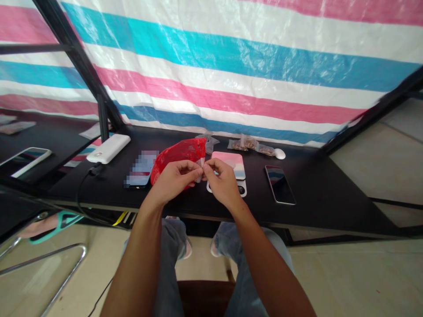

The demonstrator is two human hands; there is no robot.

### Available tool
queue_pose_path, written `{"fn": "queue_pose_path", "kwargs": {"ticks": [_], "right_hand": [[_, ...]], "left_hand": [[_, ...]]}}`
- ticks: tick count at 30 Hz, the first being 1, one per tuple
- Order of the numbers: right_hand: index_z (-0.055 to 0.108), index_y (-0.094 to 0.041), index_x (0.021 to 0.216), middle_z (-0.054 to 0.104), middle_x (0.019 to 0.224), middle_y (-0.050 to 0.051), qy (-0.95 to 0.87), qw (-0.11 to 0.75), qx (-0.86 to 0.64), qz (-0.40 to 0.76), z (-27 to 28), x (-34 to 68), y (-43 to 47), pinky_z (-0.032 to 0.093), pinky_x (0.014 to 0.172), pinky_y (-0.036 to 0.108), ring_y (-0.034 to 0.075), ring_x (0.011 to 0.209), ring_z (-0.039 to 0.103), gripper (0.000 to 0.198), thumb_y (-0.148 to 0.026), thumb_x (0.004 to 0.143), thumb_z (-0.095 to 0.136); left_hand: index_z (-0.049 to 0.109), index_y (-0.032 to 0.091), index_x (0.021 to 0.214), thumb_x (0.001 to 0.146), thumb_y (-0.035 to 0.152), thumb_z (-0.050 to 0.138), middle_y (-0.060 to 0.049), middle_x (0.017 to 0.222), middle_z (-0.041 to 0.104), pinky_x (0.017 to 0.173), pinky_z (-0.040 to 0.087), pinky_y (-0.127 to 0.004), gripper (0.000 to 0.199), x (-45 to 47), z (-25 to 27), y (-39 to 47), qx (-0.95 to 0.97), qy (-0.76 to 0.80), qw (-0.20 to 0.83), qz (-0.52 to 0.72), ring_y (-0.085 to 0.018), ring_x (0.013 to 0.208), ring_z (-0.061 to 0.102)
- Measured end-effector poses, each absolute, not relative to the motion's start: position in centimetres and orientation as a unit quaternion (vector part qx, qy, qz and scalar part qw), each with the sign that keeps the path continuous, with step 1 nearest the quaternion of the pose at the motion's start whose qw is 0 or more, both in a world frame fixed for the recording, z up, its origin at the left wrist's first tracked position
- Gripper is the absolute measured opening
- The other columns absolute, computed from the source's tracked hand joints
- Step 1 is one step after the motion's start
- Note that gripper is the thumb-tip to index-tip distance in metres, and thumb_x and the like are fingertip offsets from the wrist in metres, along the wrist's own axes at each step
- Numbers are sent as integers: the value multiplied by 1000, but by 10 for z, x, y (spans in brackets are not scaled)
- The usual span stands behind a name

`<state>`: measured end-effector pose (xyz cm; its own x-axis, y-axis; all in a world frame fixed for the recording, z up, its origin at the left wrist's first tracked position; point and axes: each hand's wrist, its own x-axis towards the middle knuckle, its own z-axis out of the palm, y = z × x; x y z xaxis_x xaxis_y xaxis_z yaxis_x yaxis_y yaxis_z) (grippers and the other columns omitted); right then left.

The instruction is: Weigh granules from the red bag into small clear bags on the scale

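Both hands meet over the front middle of the black table, pinching a small clear plastic bag [200, 164] between their fingertips. My left hand [175, 178] is closed on the bag's left side, and my right hand [223, 179] is closed on its right. Whatever the bag contains is mostly hidden by the fingers. Just behind the left hand, a red plastic bag [180, 150] gapes open. Under and behind the right hand sits a small digital scale [239, 166] with a pinkish, shiny platform. More clear plastic bags [210, 143] lie crumpled beyond the red bag.
Several small bags of brown bits [249, 142] lie at the back beside a white spoon [280, 153]. A dark phone [280, 185] rests at right, a lit phone [142, 169] at left. A white power bank [109, 149] with a black cable [79, 187] stands near the metal frame [89, 75].
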<state>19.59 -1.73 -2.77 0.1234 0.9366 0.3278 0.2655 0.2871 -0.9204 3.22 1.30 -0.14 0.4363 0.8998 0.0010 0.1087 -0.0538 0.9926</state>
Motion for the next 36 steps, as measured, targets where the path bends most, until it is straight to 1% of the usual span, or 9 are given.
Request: {"fn": "queue_pose_path", "kwargs": {"ticks": [5,9,17,22,25,29,31,33,36], "right_hand": [[63,-22,80,68,78,1,-603,545,-506,288,-27,201,-19,52,62,28,17,72,64,19,-36,92,58],[62,-22,80,66,75,-1,-613,539,-509,273,-29,201,-20,50,60,26,14,68,61,18,-35,92,58],[57,-22,78,63,73,-2,-625,526,-525,239,-29,203,-20,49,61,26,14,67,59,13,-30,88,57],[56,-23,74,62,73,-2,-610,536,-531,243,-28,211,-18,48,61,26,15,71,61,9,-26,82,60],[58,-22,75,64,74,-1,-604,533,-534,257,-24,216,-20,48,62,26,16,73,63,14,-31,86,60],[61,-21,78,64,74,-1,-655,498,-499,271,-17,218,-25,46,66,27,15,71,59,28,-42,97,57],[59,-21,78,61,72,-2,-682,482,-484,263,-16,219,-27,42,66,27,14,69,55,29,-39,100,53],[58,-21,77,59,71,-3,-696,472,-475,262,-15,219,-27,40,65,27,13,67,53,28,-34,100,49],[54,-22,74,58,69,-3,-695,463,-483,262,-15,220,-27,37,62,27,13,65,52,25,-30,96,49]], "left_hand": [[75,14,77,70,52,89,-5,75,72,65,54,-24,41,34,-3,13,623,394,581,345,-14,70,66],[77,15,80,68,51,90,-4,77,74,67,55,-22,40,35,-2,11,605,403,591,349,-14,72,68],[73,16,79,67,47,87,-3,77,75,56,51,-18,35,41,2,6,582,444,583,353,-15,72,72],[70,16,78,74,43,78,-3,75,75,53,51,-18,28,45,3,5,591,453,548,381,-14,67,69],[67,16,73,76,40,76,-2,70,72,53,51,-19,25,46,8,2,610,450,508,409,-12,62,64],[70,15,74,74,41,80,-2,69,70,50,48,-20,27,48,12,-2,632,421,518,395,-12,59,60],[71,15,75,75,40,80,-3,69,71,52,47,-20,26,48,11,-2,643,409,520,386,-12,59,61],[72,15,75,79,40,77,-3,69,72,58,49,-22,25,48,10,-1,654,395,518,385,-13,62,63],[71,16,72,81,37,74,-3,68,72,66,51,-25,23,50,8,-2,662,395,500,395,-13,64,65]]}}
